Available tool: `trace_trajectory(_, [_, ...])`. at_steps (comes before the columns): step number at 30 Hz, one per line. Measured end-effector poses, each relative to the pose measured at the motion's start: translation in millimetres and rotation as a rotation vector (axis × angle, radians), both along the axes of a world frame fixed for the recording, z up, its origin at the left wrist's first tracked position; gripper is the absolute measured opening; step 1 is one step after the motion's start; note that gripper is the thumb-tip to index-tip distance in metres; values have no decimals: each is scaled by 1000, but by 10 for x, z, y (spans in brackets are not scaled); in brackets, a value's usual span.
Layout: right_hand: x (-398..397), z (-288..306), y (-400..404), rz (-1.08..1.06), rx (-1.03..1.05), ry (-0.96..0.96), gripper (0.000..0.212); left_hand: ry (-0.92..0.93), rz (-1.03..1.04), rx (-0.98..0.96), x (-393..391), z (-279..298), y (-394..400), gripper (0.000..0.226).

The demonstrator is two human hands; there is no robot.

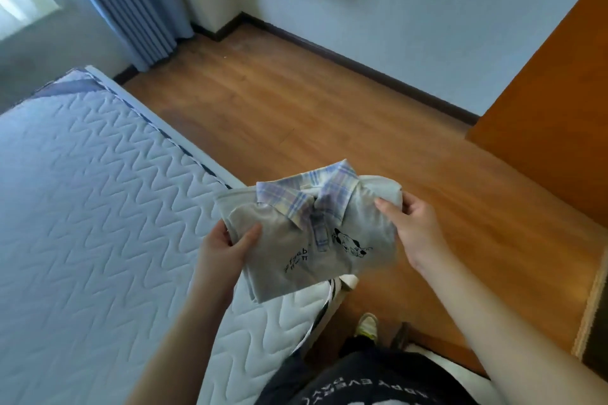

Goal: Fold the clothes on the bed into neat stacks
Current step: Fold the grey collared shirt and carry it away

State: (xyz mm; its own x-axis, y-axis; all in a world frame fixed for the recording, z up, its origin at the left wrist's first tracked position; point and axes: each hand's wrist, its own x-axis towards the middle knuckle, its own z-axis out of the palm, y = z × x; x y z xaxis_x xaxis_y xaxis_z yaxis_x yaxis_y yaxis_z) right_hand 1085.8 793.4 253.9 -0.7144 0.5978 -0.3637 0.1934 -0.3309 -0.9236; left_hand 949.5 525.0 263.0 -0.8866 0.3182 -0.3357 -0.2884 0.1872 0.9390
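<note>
Already folded: polo shirt [309,233], plaid collar up, was held over bed [98,207] edge. L hand [227,248] & R hand [413,228] pinched opposite sides, thumbs on top. Next prob: set flat on mattress w/o unfolding.

shirt [309,240]: pale grey in my hands, with a black printed dog and black lettering
collar [306,197]: lilac, white and yellow plaid
bed [98,207]: white quilted zigzag stitching, blue-and-white striped edge
floor [296,102]: warm brown wood
curtain [131,3]: blue
wall [427,10]: pale blue-white
wardrobe [552,108]: orange wood
my top [362,385]: black, white lettering
</note>
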Motion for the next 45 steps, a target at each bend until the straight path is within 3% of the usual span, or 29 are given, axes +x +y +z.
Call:
trace_trajectory(10, [-849, 53, 37, 171, 3, 71, 17, -13, 278, 106, -229, -9, -204, 23])
trace_trajectory(14, [-924, 70, 143, 196, -15, 102, 28, -16, 293, 141, -345, -78, -135, 9])
trace_trajectory(17, [-961, 66, 315, 169, -43, 98, 36, -2, 232, 118, -500, -90, 71, 12])
trace_trajectory(27, [-1212, -118, 1554, 80, -14, 152, 29, 74, 146, -15, -1052, -149, 1425, 33])
trace_trajectory(32, [-1382, -174, 2536, 94, -14, 99, 33, 60, 189, -44, -1135, -167, 2402, 33])
trace_trajectory(38, [-1677, -42, 3587, 146, -34, 96, 20, 82, 201, -50, -1172, 52, 3378, 29])
trace_trajectory(45, [-2073, 120, 4083, 210, -37, 139, 24, 102, 318, 1, -1268, 340, 3867, 20])
